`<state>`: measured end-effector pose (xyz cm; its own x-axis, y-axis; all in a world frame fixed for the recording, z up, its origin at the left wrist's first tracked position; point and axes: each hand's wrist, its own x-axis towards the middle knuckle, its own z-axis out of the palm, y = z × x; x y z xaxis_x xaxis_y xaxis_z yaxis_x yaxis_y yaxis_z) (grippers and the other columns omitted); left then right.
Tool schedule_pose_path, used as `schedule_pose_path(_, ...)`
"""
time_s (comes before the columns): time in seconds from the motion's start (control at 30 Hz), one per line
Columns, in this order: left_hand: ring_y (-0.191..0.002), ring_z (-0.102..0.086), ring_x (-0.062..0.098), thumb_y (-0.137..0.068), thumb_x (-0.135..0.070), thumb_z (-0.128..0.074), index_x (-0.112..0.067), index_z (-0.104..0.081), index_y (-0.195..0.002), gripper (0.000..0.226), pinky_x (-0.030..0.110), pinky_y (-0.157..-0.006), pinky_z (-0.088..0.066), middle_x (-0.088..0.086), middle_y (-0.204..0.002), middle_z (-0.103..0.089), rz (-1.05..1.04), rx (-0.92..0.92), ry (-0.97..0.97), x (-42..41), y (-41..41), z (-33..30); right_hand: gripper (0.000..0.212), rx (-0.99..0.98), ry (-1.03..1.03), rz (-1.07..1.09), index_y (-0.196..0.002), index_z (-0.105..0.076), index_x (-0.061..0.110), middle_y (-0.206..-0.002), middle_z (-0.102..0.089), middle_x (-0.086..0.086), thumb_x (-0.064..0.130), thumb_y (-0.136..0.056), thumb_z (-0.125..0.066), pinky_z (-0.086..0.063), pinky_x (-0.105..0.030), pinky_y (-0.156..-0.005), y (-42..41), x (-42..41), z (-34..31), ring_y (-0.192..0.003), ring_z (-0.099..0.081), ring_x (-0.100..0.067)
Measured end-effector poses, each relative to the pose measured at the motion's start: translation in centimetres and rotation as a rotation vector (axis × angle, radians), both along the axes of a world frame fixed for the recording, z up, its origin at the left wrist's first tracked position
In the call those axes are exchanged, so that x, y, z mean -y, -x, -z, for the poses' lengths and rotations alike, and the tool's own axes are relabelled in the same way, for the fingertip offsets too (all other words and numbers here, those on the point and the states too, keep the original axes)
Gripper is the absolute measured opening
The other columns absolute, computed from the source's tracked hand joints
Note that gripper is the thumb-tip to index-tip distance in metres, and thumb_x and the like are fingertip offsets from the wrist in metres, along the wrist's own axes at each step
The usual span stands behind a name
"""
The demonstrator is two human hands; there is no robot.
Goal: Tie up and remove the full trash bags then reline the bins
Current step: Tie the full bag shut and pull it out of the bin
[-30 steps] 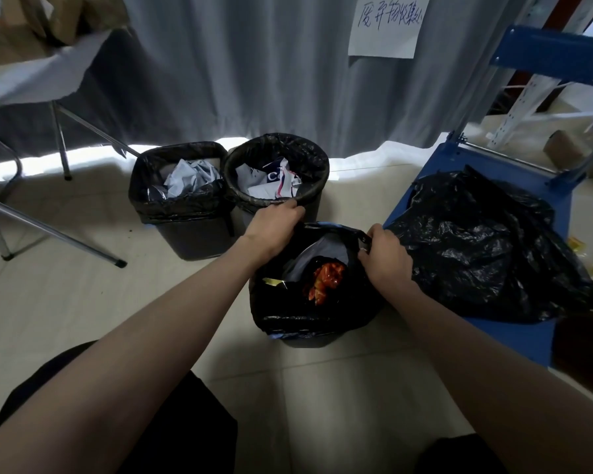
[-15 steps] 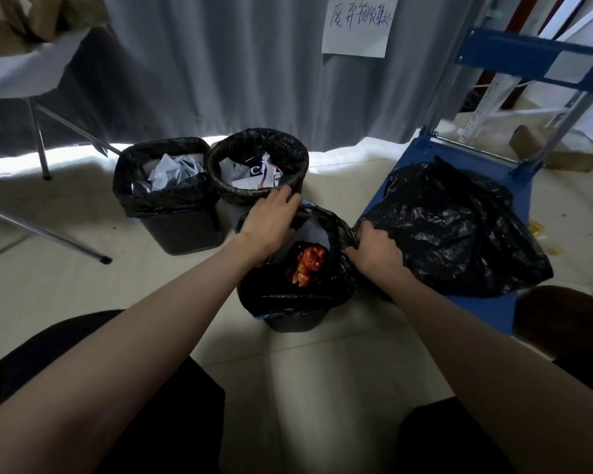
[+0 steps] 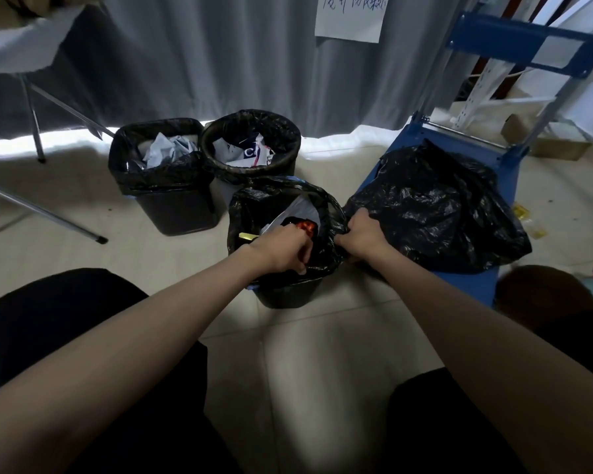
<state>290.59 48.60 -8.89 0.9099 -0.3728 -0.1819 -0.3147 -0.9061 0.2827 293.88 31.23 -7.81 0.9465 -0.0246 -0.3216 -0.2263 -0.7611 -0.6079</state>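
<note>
black bag rim gripped, left hand, right hand (both curled)

grey curtain, paper sign, blue cart, cardboard box

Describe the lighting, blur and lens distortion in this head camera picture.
Head view: dim overall, with a bright strip of daylight under the curtain behind the bins; the floor shows a pale glare patch; wide-angle bending curves the blue cart and stretches both forearms; the left hand and right hand on the bag look slightly soft.
</note>
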Motion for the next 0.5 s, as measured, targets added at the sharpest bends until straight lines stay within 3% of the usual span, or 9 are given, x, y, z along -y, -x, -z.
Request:
schedule_pose_path(0.1,-0.078,-0.054,0.011,-0.073,-0.024,-0.081,-0.023,-0.070,-0.079,0.012,0.021,-0.061,-0.035,-0.010,-0.076,-0.059,-0.009,0.000,-0.001,0.2,0.4,0.2,0.071,0.023,0.113,-0.014,-0.137,-0.030,0.003,-0.137,-0.047,-0.022,0.024,-0.084,-0.073,-0.044,-0.044,-0.102,0.3,0.3,0.6,-0.125,-0.049,-0.040)
schedule_pose_path(0.2,-0.081,-0.059,0.016,-0.077,-0.023,-0.078,-0.023,-0.071,-0.077,0.007,0.030,-0.074,-0.047,-0.007,-0.077,-0.061,-0.022,0.006,-0.005,0.3,0.8,0.2,0.060,-0.001,0.069,-0.008,-0.134,-0.035,0.001,-0.131,-0.051,-0.023,0.014,-0.086,-0.069,-0.045,-0.045,-0.101,0.5,0.3,1.1,-0.122,-0.052,-0.040)
schedule_pose_path(0.3,-0.081,-0.061,0.019,-0.081,-0.021,-0.074,-0.026,-0.067,-0.071,0.013,0.037,-0.081,-0.052,-0.004,-0.079,-0.063,-0.027,0.022,-0.006,0.3,1.1,0.2,0.030,0.103,-0.141,0.059,-0.104,-0.049,0.007,-0.112,-0.057,-0.019,0.012,-0.084,-0.070,-0.053,-0.052,-0.089,0.3,-0.1,0.4,-0.104,-0.061,-0.040)
schedule_pose_path(0.37,-0.080,-0.062,0.019,-0.082,-0.020,-0.072,-0.023,-0.066,-0.072,0.012,0.040,-0.082,-0.052,-0.002,-0.082,-0.066,-0.021,0.024,-0.010,0.1,1.2,0.4,0.024,0.187,-0.226,0.098,-0.086,-0.047,0.013,-0.100,-0.060,-0.016,0.009,-0.083,-0.070,-0.056,-0.052,-0.082,0.0,-0.4,-0.3,-0.092,-0.065,-0.038)
schedule_pose_path(0.5,-0.089,-0.061,0.016,-0.088,-0.027,-0.067,-0.019,-0.069,-0.084,0.009,0.035,-0.079,-0.049,-0.003,-0.092,-0.065,-0.019,0.075,0.087,0.0,1.3,0.7,0.002,0.176,-0.283,0.024,-0.091,-0.062,0.008,-0.088,-0.068,-0.015,0.007,-0.090,-0.063,-0.062,-0.040,-0.070,0.2,-0.5,-0.9,-0.063,-0.066,-0.023)
